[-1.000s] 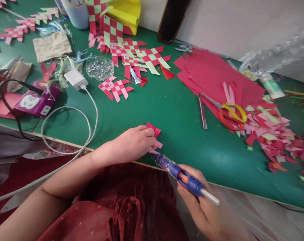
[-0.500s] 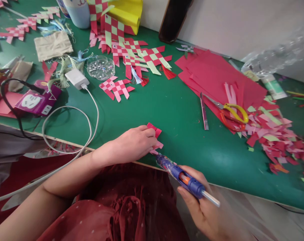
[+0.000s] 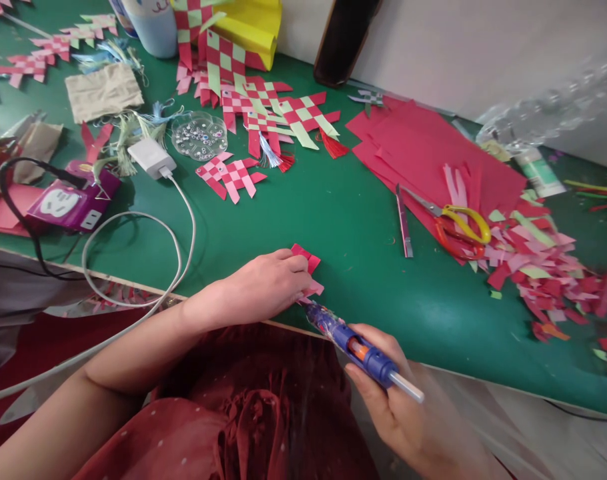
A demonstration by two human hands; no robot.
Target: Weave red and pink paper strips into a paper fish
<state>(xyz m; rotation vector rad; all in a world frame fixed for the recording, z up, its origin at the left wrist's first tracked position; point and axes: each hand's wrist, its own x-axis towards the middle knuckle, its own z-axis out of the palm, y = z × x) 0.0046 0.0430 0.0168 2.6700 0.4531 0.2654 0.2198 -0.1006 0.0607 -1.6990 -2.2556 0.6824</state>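
Observation:
My left hand (image 3: 263, 285) lies curled over a small red and pink woven paper piece (image 3: 308, 261) at the near edge of the green table (image 3: 353, 220), pressing it down. Only the piece's right corners show past my fingers. My right hand (image 3: 391, 393) grips a blue glue gun (image 3: 356, 345) with a white glue stick poking out of its back end. The gun's nozzle touches the lower edge of the paper piece, just beside my left fingertips.
Yellow and red scissors (image 3: 456, 227) lie on red paper sheets (image 3: 423, 150) at the right, beside a heap of paper scraps (image 3: 538, 267). Several woven paper fish (image 3: 263, 110), a dish of googly eyes (image 3: 199, 135), a white charger (image 3: 151, 157) with cable and a purple socket (image 3: 71, 203) lie left.
My right hand and the glue gun have shifted slightly left and up, closer to the paper piece. My left hand has stayed in place.

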